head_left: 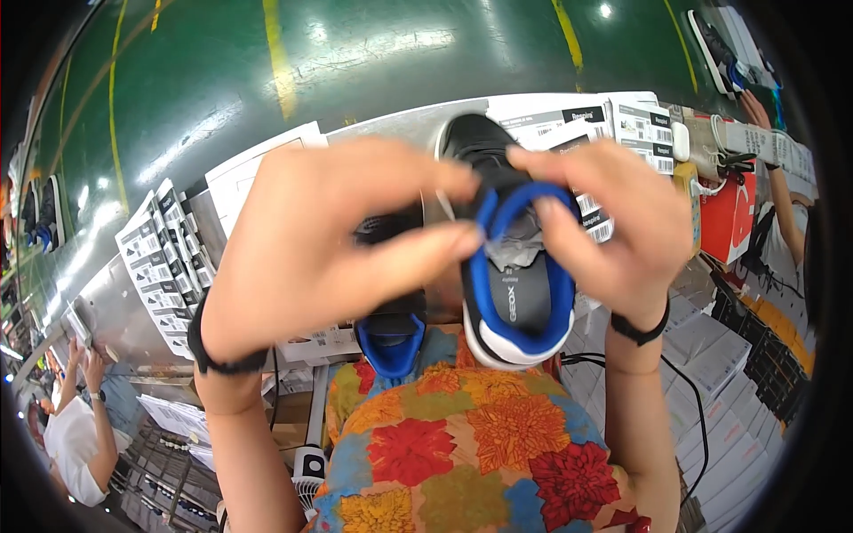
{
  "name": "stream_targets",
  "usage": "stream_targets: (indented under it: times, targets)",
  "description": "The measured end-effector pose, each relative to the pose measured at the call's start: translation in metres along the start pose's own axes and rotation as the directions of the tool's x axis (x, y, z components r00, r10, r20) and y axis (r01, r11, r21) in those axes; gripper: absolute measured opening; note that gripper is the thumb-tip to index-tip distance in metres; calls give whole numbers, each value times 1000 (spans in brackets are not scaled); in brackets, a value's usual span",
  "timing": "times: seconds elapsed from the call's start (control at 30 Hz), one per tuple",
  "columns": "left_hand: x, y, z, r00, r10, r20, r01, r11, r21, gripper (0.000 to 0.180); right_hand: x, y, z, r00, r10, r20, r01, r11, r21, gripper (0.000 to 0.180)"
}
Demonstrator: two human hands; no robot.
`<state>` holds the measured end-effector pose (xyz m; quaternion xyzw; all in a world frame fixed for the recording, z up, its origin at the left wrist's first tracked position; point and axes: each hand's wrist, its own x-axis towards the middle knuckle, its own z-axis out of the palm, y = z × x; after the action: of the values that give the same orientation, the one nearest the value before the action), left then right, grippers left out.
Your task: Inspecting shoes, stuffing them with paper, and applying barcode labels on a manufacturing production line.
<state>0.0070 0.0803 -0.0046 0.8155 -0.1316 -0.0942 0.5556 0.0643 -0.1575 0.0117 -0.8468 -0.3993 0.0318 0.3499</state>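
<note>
Hands meet over a small black sneaker (515,293) with a blue collar and white heel, held up in front of the camera above the tabletop (115,302). The left hand (311,258) has thumb and forefinger pressed together, pinching at the blue collar edge near the tongue; the right hand (613,231) pinches the same collar from the other side, fingers curled over the rim. The shoe looks light and soft at the padded collar, stiffer at the sole, so the heel or sole seems the firmer place to hold, while the collar will likely flex under a pinch. To the left, sheets of printed labels (164,258) fan across the tabletop. Below the left hand sits a second sneaker (391,342), mostly hidden. Further right, more label sheets (622,124), a red shoebox (733,218) and stacked white boxes (720,355) crowd the edge, with another person's arm (782,195) nearby.
</note>
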Motion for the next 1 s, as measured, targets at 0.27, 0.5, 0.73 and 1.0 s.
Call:
stream_targets:
  times: [0.27, 0.5, 0.73, 1.0]
  targets:
    - [-89, -6, 38, 981, -146, -125, 182, 916, 358, 63, -49, -40, 27, 992, 10, 124, 8, 990, -143, 44]
    - [-61, 0, 18, 980, 19, -199, 36, 962, 272, 48, -15, -52, 49, 971, -217, 100, 231, 961, -154, 34]
    - [-27, -5, -3, 989, 94, -113, -74, 984, 164, 27, 43, -30, 14, 919, 156, 362, -252, 938, 236, 19]
    - [-7, -11, -13, 989, 79, -122, -59, 985, 160, 16, 59, -5, 19, 846, 296, 444, -502, 722, 476, 19]
